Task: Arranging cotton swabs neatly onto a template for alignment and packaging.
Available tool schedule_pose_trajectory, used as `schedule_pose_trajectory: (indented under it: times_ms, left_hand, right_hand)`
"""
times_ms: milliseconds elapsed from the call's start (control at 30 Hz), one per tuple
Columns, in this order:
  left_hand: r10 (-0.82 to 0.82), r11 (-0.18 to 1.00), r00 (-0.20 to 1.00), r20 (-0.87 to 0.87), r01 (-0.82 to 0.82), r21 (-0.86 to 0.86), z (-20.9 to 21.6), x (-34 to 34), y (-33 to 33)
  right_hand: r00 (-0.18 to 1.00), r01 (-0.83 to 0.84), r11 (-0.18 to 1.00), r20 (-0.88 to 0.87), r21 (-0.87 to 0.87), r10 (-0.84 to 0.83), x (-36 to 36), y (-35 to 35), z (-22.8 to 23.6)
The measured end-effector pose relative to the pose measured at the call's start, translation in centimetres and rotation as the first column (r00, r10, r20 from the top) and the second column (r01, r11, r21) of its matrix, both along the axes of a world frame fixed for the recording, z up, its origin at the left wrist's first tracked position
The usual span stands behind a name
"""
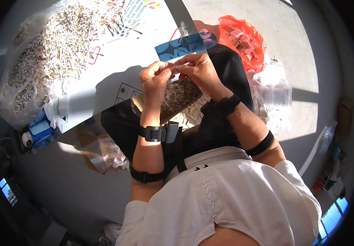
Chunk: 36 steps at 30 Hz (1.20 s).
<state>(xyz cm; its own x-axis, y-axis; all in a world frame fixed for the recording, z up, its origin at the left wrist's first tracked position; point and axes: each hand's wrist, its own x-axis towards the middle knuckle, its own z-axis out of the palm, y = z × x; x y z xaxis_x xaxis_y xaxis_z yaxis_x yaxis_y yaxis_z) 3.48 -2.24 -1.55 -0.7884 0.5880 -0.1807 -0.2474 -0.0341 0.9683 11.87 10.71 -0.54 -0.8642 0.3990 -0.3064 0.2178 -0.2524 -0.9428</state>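
Observation:
My left hand [154, 84] and my right hand [199, 73] meet above my lap, their fingertips pinched together. Whatever they hold between the fingertips is too small and hidden to make out. Just below them, an open box [182, 107] of short, thin pale sticks rests on my lap, partly covered by my left wrist and right hand. Beyond my fingers lies a dark blue translucent sheet [173, 51] at the edge of the white board [115, 53].
A large heap of pale sticks [62, 49] spills from a clear bag on the board's left. At right sit a red plastic bag [263, 45] of small packets and clear plastic bags [273, 96]. A blue-and-white pack [40, 131] lies at the board's near left corner.

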Motion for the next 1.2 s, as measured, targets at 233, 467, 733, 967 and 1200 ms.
schedule_pose_trajectory:
  times_ms: [233, 467, 733, 967, 1200]
  left_hand:
    - [-0.085, 0.992, 0.996, -0.023, 0.082, -0.091, 0.0, -0.5, -0.1]
    - [-0.113, 0.989, 0.99, -0.081, 0.105, -0.102, -0.2, -0.5, -0.3]
    - [-0.061, 0.998, 0.998, -0.009, 0.061, 0.022, 0.1, -0.5, -0.6]
    - [-0.034, 0.998, 0.995, -0.089, 0.039, 0.053, -0.7, -0.4, -0.7]
    - [-0.039, 0.998, 0.996, -0.082, 0.043, 0.054, -0.6, -0.3, -0.4]
  right_hand:
    - [0.998, 0.007, 1.0, 0.056, -0.003, -0.007, -0.3, 0.3, 0.0]
    - [1.0, -0.005, 1.0, 0.009, -0.013, 0.005, -0.2, 0.0, -0.3]
    - [0.99, 0.03, 0.998, -0.136, 0.056, -0.022, 1.5, 0.6, -2.0]
    - [0.987, 0.053, 0.932, -0.159, 0.358, 0.005, 1.4, 0.4, -1.8]
    - [0.998, 0.026, 0.92, -0.059, 0.39, -0.003, 1.0, 0.2, -0.6]
